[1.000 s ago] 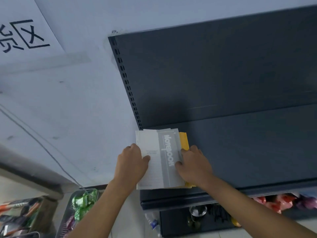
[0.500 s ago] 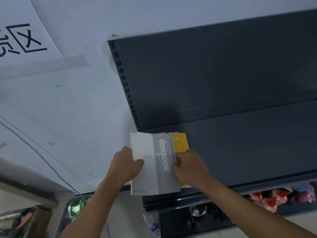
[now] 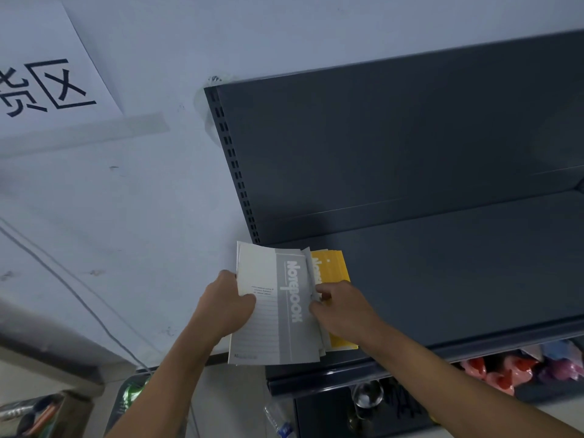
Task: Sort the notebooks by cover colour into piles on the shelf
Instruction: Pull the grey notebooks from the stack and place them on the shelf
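The left hand grips the left edge of the grey notebook on top of the stack. The right hand pinches its right edge. Yellow notebooks lie underneath, at the dark shelf's left end, overhanging its front. Beyond, a paper sign is taped to the wall.

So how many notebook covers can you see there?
2: a grey notebook on top, gripped by the left hand and pinched at its edge by the right hand, and a yellow notebook showing beneath on the right. More are probably hidden between.
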